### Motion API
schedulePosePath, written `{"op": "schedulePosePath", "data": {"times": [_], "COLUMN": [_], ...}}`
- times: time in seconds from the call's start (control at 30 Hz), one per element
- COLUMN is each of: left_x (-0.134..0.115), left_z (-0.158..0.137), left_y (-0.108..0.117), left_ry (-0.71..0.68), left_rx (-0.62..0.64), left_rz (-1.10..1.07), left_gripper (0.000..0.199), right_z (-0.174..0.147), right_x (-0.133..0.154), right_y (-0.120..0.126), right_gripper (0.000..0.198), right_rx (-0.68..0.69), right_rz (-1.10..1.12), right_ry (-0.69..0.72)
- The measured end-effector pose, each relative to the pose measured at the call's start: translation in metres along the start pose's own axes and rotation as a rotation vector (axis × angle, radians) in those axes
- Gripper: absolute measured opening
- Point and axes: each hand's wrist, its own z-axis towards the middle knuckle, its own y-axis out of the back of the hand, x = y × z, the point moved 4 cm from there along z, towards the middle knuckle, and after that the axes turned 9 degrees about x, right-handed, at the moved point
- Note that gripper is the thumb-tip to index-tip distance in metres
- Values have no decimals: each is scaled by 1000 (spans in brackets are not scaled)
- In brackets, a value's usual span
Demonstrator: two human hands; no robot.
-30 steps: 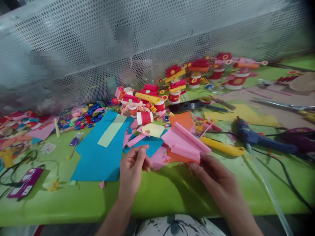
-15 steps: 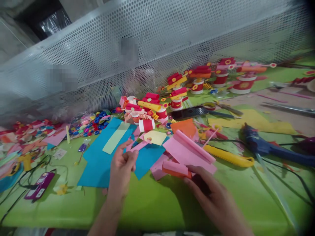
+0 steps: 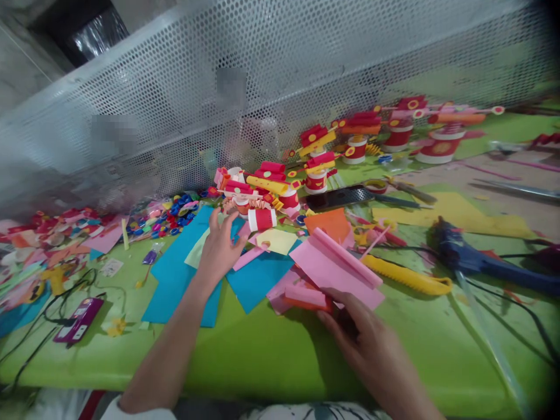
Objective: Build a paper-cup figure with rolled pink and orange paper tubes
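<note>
Between the thumb and fingers of my right hand [image 3: 359, 332] is a folded paper piece [image 3: 306, 296], pink on top and orange-red below. It hangs just above the near edge of the pink sheet [image 3: 324, 262], which has a rolled edge. My left hand [image 3: 221, 245] reaches over the blue sheets [image 3: 175, 291] with its fingers apart and nothing seen in them. A pale green strip [image 3: 195, 251] lies partly hidden behind it. Just right of its fingertips, a small red and white cup [image 3: 262, 220] lies on its side.
Finished paper-and-cup models [image 3: 359, 146] stand along the perforated metal screen [image 3: 306, 58]. At right lie a yellow-handled cutter [image 3: 406, 277] and a blue glue gun [image 3: 464, 251] with its cable. A purple power strip [image 3: 79, 321] and wires sit at left. Colourful small caps [image 3: 175, 216] are heaped behind.
My left hand has moved forward, away from me, and its fingers have spread from a curled pose. My right hand has shifted slightly left, still holding the folded paper piece.
</note>
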Motion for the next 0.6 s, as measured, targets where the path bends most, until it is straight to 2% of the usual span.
{"op": "schedulePosePath", "data": {"times": [0.07, 0.13, 0.2, 0.4, 0.5, 0.6], "left_x": [-4, -14, -20, -16, -5, 7], "left_z": [15, 31, 45, 66, 67, 63], "left_y": [-2, -11, -22, -47, -45, -37], "left_ry": [-67, -217, -269, -216, -178, -146], "left_rx": [-2, 77, 123, 97, 56, 29], "left_rz": [117, 225, 245, 282, 266, 229], "left_gripper": [45, 32, 33, 53, 64, 63], "right_z": [1, 2, 3, 3, 2, 2], "right_x": [1, 2, 3, 7, 7, 6], "right_y": [0, 1, 1, 4, 4, 3], "right_gripper": [27, 27, 27, 26, 26, 24], "right_rx": [-7, -9, -10, -54, -76, -87], "right_rz": [-7, -16, -20, -20, -30, -27], "right_ry": [9, 12, 12, 32, 44, 48]}}
